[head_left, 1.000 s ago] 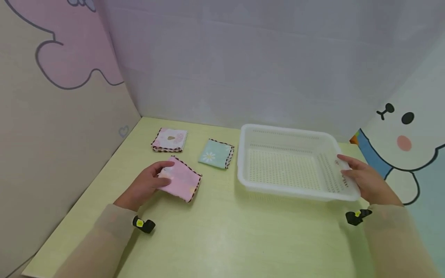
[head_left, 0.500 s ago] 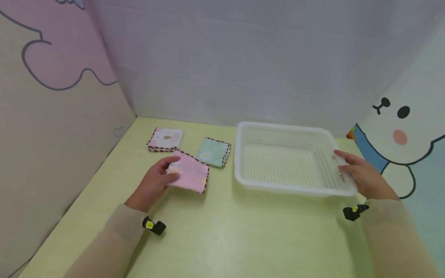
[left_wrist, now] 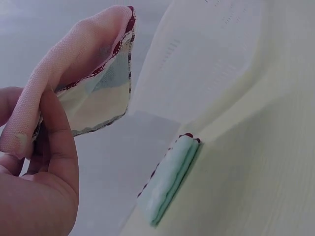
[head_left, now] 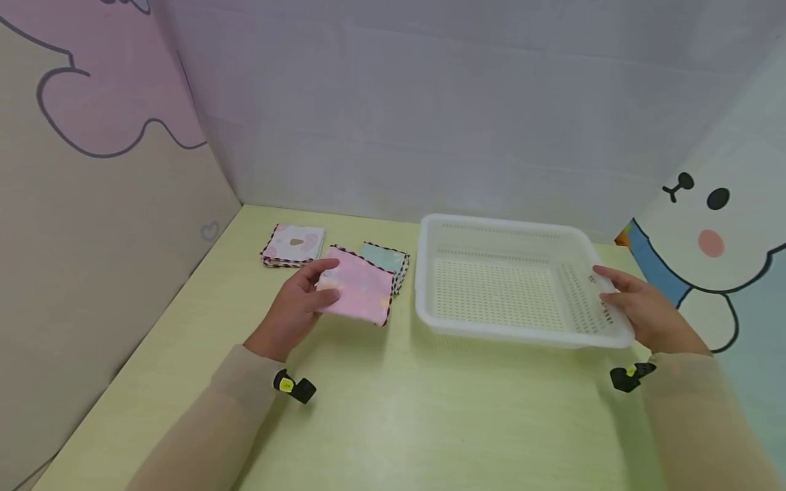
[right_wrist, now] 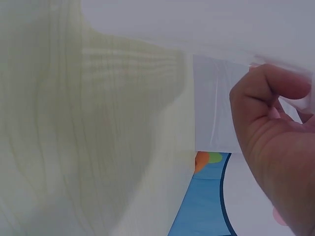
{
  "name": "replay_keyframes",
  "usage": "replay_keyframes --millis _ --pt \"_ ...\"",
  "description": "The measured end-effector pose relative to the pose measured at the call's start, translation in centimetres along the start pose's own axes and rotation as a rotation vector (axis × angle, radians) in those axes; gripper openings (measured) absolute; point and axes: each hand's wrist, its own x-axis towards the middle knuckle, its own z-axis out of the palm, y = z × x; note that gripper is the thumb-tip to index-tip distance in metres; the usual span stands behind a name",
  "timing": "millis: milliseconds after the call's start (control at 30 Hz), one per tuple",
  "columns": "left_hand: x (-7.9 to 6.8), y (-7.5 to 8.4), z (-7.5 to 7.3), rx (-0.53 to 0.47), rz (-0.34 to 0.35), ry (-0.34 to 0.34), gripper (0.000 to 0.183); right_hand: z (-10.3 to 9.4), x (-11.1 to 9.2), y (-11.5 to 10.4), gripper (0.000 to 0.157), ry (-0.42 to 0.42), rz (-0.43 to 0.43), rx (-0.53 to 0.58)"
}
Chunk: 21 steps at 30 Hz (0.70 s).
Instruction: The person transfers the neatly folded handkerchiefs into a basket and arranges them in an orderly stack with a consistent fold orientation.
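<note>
A folded pink handkerchief (head_left: 358, 286) with a dark checked edge is pinched at its left side between the thumb and fingers of my left hand (head_left: 296, 305). It hangs above the table, partly covering a folded mint-green handkerchief (head_left: 382, 255); in the left wrist view the green one (left_wrist: 170, 179) lies below and apart from it. My right hand (head_left: 652, 315) grips the right rim of a white perforated plastic basket (head_left: 510, 332), thumb above the rim in the head view. In the right wrist view, curled fingers (right_wrist: 266, 91) hold the basket's edge. Nothing lies inside the basket.
A folded white-and-pink handkerchief (head_left: 295, 243) lies at the table's back left. The pale yellow-green table (head_left: 442, 416) ends against a grey-white back wall (head_left: 381, 123). Printed panels stand left and right, the right one with a cartoon face (head_left: 706, 225).
My left hand has carried the pink handkerchief rightward and away from me, so it now overlaps the green one in the head view. The right hand keeps its grip on the basket.
</note>
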Motion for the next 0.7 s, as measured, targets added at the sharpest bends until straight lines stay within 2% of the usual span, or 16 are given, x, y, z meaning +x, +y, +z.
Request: replay_keyframes --millis 333,533,700 --pt "1.3 0.3 1.7 -0.038 0.055 -0.035 0.052 0.2 0.2 0.0 0.067 0.009 -0.023 -0.006" --pt "2.1 0.2 2.4 -0.078 0.064 -0.065 0.052 0.2 0.1 0.1 0.068 0.012 -0.014 0.006" --pt "2.6 0.7 2.9 -0.073 0.076 -0.072 0.052 0.2 0.0 0.1 0.068 -0.001 -0.045 -0.038"
